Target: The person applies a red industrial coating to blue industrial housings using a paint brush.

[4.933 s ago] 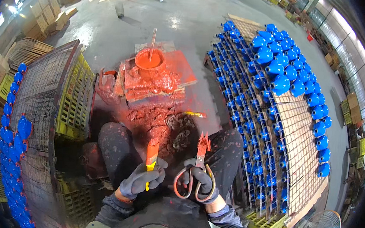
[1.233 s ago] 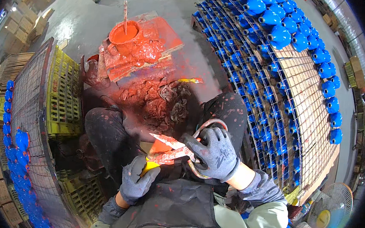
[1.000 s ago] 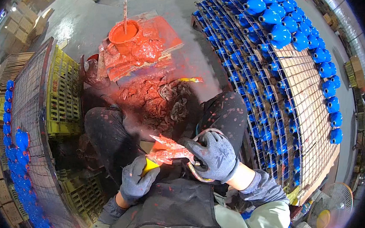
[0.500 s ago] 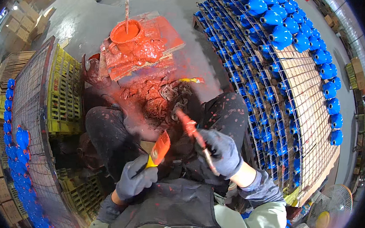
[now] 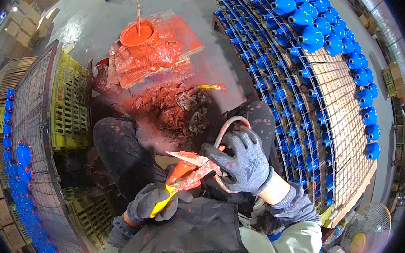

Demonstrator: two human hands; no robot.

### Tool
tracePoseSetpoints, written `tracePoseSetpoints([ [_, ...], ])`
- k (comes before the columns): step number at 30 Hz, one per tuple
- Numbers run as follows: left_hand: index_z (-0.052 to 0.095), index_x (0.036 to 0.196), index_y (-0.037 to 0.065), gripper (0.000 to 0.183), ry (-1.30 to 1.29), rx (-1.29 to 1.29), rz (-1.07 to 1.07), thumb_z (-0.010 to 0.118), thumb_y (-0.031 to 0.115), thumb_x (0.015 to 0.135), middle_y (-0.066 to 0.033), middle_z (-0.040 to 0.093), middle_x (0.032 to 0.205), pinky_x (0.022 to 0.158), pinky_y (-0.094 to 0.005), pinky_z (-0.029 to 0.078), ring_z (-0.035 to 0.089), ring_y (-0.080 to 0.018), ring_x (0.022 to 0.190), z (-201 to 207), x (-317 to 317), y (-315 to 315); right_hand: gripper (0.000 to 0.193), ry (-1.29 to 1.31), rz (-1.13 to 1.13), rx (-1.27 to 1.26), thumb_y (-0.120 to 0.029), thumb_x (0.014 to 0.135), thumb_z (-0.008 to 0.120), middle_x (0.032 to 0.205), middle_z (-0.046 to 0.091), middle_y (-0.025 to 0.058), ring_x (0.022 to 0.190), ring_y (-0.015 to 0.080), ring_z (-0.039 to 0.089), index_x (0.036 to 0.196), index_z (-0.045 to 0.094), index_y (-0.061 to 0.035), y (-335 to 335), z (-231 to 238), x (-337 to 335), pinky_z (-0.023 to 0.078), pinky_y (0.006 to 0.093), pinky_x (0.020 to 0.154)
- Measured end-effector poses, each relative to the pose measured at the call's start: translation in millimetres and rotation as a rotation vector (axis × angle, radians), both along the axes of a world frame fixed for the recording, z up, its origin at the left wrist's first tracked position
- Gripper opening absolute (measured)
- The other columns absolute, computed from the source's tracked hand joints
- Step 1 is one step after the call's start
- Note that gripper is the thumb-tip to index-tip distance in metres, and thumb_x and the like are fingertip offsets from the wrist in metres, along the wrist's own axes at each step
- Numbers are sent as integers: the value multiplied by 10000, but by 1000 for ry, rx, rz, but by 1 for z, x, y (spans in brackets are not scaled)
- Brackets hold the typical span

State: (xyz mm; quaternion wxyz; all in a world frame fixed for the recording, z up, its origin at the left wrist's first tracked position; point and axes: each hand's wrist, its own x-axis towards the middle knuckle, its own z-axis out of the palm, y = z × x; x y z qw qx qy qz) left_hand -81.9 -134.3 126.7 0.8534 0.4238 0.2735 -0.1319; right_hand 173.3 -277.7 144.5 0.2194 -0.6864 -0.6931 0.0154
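In my gloved left hand (image 5: 157, 203) is a paintbrush (image 5: 162, 207) with a yellow handle and red, paint-soaked bristles; the fingers close round the handle. My gloved right hand (image 5: 247, 165) has its fingers in the loop handles of a pair of scissors (image 5: 193, 177) coated in red paint. The blades are spread apart and point left. They lie across the brush, one near the bristles and the other by the base of the bristles; whether they touch it I cannot tell. Both hands are above my lap, over a dark apron (image 5: 190, 225).
Ahead, a red paint pot (image 5: 137, 33) with a stick in it sits on a paint-covered board (image 5: 186, 35). Crumpled, red-stained rags (image 5: 173, 110) and another yellow-handled brush (image 5: 211, 86) lie before my knees. Wire racks of blue pieces (image 5: 309, 40) flank me; a yellow crate (image 5: 71, 102) stands left, a fan (image 5: 368, 225) right.
The scissors have swung from pointing up and away to pointing left, and their blades have opened across the brush. My right hand has turned, its back now showing. The brush stays in my left hand.
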Motion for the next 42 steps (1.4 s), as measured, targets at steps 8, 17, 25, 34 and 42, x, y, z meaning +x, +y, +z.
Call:
tracePoseSetpoints([
  [8, 579, 1172, -135, 605, -129, -117, 59, 435, 413, 960, -24, 506, 554, 465, -216, 317, 394, -69, 447, -12, -7, -2, 609, -10, 17, -46, -343, 674, 754, 1000, 543, 115, 927, 318, 547, 1247, 603, -198, -3, -6, -2, 448, 486, 823],
  [17, 606, 1083, -146, 595, -73, -87, 116, 514, 410, 891, -56, 577, 596, 463, -243, 364, 481, -105, 460, -18, -12, -5, 507, 93, 58, -127, -339, 666, 764, 903, 555, 97, 836, 300, 580, 1134, 645, -184, -6, 0, -1, 473, 441, 753],
  [25, 608, 1110, -134, 585, -81, -134, 75, 498, 408, 920, -39, 547, 570, 440, -234, 312, 411, -84, 424, -10, -11, -5, 406, 109, 37, -118, -339, 715, 748, 847, 598, 83, 718, 271, 627, 1081, 663, -185, -21, -14, -5, 506, 394, 583],
  [34, 604, 1140, -121, 573, -60, -256, 131, 472, 406, 958, -20, 548, 591, 443, -202, 275, 404, -52, 450, -13, -8, 0, 521, 430, -183, -81, -189, 754, 693, 787, 576, 139, 704, 357, 602, 1259, 576, -131, -16, -16, 1, 488, 433, 608],
  [42, 598, 1154, -128, 538, -92, -203, 87, 459, 357, 968, -12, 522, 571, 455, -199, 319, 394, -56, 449, -17, -5, 1, 671, 52, -20, -28, -297, 665, 742, 1036, 526, 131, 993, 342, 524, 1302, 574, -173, -5, 1, -5, 423, 500, 888],
])
